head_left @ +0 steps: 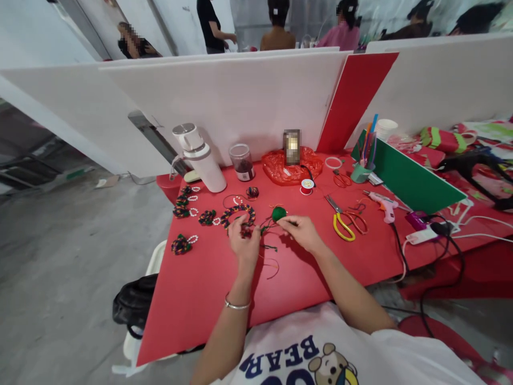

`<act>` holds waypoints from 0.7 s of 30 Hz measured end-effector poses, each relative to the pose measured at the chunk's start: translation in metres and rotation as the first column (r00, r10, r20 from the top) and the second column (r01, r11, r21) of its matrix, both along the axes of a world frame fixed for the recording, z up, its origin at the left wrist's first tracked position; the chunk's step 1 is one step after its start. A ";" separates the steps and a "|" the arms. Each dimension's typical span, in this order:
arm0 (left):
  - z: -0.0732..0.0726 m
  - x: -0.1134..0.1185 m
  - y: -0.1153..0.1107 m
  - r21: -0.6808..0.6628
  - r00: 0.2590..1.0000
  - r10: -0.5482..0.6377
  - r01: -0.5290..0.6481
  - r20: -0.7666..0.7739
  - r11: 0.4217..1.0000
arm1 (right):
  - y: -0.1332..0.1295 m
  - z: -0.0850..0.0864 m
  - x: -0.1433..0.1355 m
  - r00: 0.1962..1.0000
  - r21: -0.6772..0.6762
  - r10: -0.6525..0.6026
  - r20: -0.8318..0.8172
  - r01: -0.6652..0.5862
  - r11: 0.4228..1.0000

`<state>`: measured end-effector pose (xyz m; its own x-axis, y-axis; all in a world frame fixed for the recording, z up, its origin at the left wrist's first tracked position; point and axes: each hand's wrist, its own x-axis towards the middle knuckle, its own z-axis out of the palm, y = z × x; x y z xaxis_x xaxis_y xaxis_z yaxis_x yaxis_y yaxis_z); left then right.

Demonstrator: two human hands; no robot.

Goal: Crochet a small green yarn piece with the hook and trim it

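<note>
My left hand (pixel 243 248) is closed around a small dark, multicoloured knotted cord piece (pixel 246 232), mostly hidden by the fingers. From it, thin dark cords (pixel 270 222) stretch toward my right hand (pixel 302 231), whose thumb and fingertips are pinched together on them. Just beyond the right fingertips sits a green ball of yarn (pixel 279 214). A braided multicoloured ring (pixel 238 215) lies against the back of my left fingers. Loose cord ends (pixel 272 267) trail on the red table below the hands.
Several knotted bunches with white bead loops (pixel 182 244) lie left. Behind stand a white bottle (pixel 206 166), a clear jar (pixel 242 162) and a red plastic bag (pixel 274 166). On the right are scissors (pixel 342 222), a glue gun (pixel 387 206), a power strip (pixel 422 234) and cables.
</note>
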<state>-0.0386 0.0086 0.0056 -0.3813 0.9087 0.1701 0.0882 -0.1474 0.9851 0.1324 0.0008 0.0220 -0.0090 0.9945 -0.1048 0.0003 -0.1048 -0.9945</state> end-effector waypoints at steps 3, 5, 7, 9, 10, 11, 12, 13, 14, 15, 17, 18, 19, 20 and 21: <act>0.010 0.003 -0.004 0.079 0.973 -0.201 0.210 -0.111 0.975 | -0.005 0.001 -0.006 0.964 0.035 0.224 0.142 -0.231 0.972; 0.012 0.007 -0.005 -0.053 0.878 -0.477 0.475 -0.037 0.878 | -0.006 0.002 -0.010 0.936 0.066 0.242 0.257 -0.266 0.962; 0.010 0.010 -0.007 -0.138 0.854 -0.518 0.520 0.052 0.843 | -0.006 0.004 -0.010 0.924 0.075 0.196 0.327 -0.232 0.970; 0.006 0.013 -0.008 -0.195 0.855 -0.499 0.518 0.142 0.833 | -0.006 0.005 -0.008 0.935 0.040 0.176 0.308 -0.198 0.979; 0.004 0.013 -0.008 -0.209 0.848 -0.498 0.528 0.181 0.823 | -0.006 0.006 -0.006 0.942 0.017 0.179 0.284 -0.192 0.981; 0.002 0.013 -0.009 -0.216 0.835 -0.506 0.546 0.217 0.809 | -0.004 0.007 -0.003 0.946 0.003 0.180 0.268 -0.187 0.982; 0.001 0.013 -0.009 -0.217 0.821 -0.515 0.564 0.247 0.797 | -0.002 0.008 0.000 0.947 0.003 0.172 0.270 -0.179 0.984; 0.000 0.013 -0.008 -0.214 0.813 -0.517 0.573 0.267 0.791 | 0.001 0.009 0.003 0.945 0.014 0.157 0.287 -0.168 0.986; -0.001 0.012 -0.008 -0.212 0.812 -0.509 0.571 0.284 0.793 | 0.005 0.010 0.007 0.939 0.036 0.135 0.317 -0.154 0.987; -0.001 0.012 -0.007 -0.213 0.818 -0.493 0.560 0.297 0.801 | 0.011 0.010 0.011 0.928 0.059 0.104 0.359 -0.133 0.989; -0.004 0.011 -0.006 -0.221 0.842 -0.435 0.513 0.320 0.830 | 0.026 0.010 0.020 0.875 0.092 0.038 0.483 -0.094 0.991; -0.005 0.010 -0.005 -0.222 0.855 -0.396 0.480 0.334 0.849 | 0.035 0.010 0.025 0.816 0.123 -0.021 0.577 -0.061 0.991; -0.007 0.010 -0.005 -0.219 0.867 -0.355 0.445 0.351 0.869 | 0.046 0.010 0.029 0.719 0.152 -0.063 0.692 -0.060 0.987; -0.009 0.010 -0.005 -0.212 0.873 -0.316 0.412 0.372 0.886 | 0.056 0.010 0.032 0.585 0.137 -0.066 0.808 -0.078 0.988; -0.011 0.010 -0.004 -0.203 0.872 -0.284 0.386 0.399 0.900 | 0.066 0.010 0.035 0.438 0.064 -0.006 0.899 -0.118 0.991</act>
<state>-0.0287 0.0043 -0.0050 -0.0332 0.9823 -0.1844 -0.2772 0.1682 0.9460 0.1670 0.0666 0.0322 -0.0276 0.9996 0.0097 0.8986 0.0291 -0.4378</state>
